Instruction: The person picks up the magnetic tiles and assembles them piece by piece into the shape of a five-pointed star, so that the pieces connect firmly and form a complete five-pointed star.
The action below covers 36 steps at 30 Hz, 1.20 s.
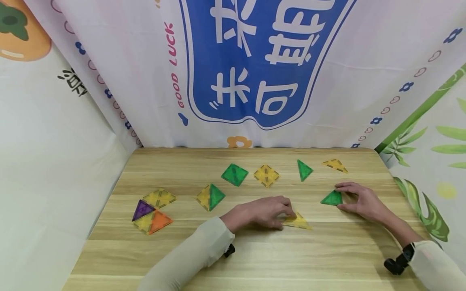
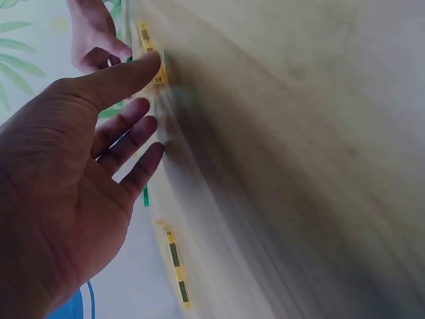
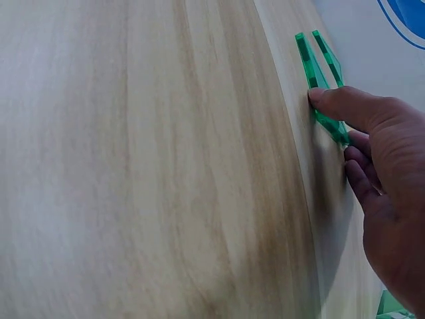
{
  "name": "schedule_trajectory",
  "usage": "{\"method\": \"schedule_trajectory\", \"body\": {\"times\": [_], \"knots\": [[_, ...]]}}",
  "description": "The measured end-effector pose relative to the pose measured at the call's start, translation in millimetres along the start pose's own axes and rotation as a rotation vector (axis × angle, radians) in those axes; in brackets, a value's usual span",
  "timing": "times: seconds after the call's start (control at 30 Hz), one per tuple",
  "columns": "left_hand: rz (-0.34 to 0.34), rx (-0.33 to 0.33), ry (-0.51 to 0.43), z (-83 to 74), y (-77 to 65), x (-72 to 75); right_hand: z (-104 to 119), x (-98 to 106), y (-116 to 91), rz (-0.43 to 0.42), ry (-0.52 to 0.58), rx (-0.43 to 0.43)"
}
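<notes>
My left hand is low over the table's middle, its thumb and fingers at a translucent yellow triangular magnetic tile. In the left wrist view the thumb lies along this yellow tile, while the other fingers extend loosely and the index finger is mostly hidden. To the right, my right hand holds a green triangular magnetic tile by its edges, thumb on the near side and index finger on the far side. The right wrist view shows the thumb against the green tile's edge.
Beyond the hands lie a single green triangle and a yellow triangle. Paired triangles form a yellow square, a green square and a yellow-green one. Farther left, purple, orange and yellow tiles form a cluster.
</notes>
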<state>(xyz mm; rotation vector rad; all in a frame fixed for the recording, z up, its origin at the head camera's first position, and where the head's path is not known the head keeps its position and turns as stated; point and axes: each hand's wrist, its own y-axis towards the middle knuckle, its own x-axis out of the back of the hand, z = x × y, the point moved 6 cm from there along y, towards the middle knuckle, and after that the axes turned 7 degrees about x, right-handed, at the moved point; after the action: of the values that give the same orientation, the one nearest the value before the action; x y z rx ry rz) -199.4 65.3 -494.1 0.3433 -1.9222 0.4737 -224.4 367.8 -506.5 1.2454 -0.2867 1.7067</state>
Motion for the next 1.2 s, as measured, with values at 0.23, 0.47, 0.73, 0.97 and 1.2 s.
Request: {"method": "schedule_trajectory", "body": {"times": [0.23,0.47,0.73,0.97,1.2], "knots": [[0.095,-0.040,0.010,-1.3,13.5,0.1,2.5,0.9,-1.5,0.010,0.009,0.022],[0.133,-0.059,0.023,-2.5,20.7,1.3,3.4,0.8,-3.0,0.035,0.008,0.023],[0.049,-0.008,-0.008,3.5,19.8,2.3,8.0,3.1,-6.1,0.040,0.042,0.018],[-0.038,0.058,0.003,6.6,20.0,3.4,16.5,0.2,-7.0,0.053,0.058,0.059],[-0.188,0.178,0.006,11.3,19.4,3.4,28.2,-9.5,-7.6,0.070,0.075,0.076]]}}
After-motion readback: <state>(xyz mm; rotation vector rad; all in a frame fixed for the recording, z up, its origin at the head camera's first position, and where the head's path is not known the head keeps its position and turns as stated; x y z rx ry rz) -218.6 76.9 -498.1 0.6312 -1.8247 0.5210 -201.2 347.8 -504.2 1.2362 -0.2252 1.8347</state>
